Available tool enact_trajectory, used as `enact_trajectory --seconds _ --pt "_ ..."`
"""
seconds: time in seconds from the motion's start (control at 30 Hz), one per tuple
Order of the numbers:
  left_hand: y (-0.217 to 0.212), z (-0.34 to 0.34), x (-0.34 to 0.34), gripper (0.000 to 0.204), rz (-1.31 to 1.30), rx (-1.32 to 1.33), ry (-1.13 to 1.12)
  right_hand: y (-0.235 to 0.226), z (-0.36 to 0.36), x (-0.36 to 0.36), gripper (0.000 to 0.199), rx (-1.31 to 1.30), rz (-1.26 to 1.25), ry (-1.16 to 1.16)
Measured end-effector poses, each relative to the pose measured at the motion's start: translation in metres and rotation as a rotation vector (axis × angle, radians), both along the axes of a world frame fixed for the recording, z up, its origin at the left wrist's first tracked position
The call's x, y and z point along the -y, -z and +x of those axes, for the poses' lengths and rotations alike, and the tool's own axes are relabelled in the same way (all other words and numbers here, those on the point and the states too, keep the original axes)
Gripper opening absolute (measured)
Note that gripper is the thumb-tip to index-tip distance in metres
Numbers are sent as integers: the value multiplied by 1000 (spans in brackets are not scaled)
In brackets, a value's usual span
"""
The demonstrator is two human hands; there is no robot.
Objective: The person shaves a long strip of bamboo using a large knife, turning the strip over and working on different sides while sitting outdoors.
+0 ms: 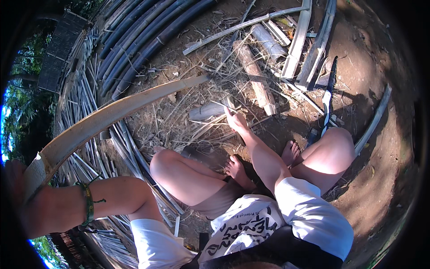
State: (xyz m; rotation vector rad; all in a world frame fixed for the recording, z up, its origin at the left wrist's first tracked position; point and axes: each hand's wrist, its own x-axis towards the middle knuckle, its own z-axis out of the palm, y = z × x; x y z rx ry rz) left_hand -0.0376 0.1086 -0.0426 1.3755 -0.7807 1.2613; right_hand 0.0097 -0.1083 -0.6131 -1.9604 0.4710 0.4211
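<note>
At the far left edge my left hand (19,181) grips the near end of a long split bamboo strip (114,105). The hand is dark and partly cut off by the picture's rim. Pale and slightly bowed, the strip reaches across to the middle, its far tip low over the litter. My right hand (236,120) is closed in front of my shins, above scattered shavings (210,127). A thin pale sliver shows beside its fingers; whether the hand holds it is unclear. Just behind that hand lies a short bamboo piece (208,110).
Dark bamboo poles (148,42) are stacked at the far left, with thin bamboo strips (83,112) below them. A log (256,76), a bamboo section (268,42) and split lengths (298,40) lie ahead. A long narrow blade-like thing (328,96) is by my right knee.
</note>
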Motion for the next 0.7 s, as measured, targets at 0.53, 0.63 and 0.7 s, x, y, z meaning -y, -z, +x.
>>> enact_trajectory --seconds 0.53,0.63,0.7 --pt "-27 23 -58 36 1 -186 304 -89 -29 -13 75 14 389 258" --pt "-35 23 -81 33 138 -242 693 -153 -38 -23 70 253 358 150" --pt "-36 33 -78 31 205 -213 793 -198 -50 -27 62 376 402 96"
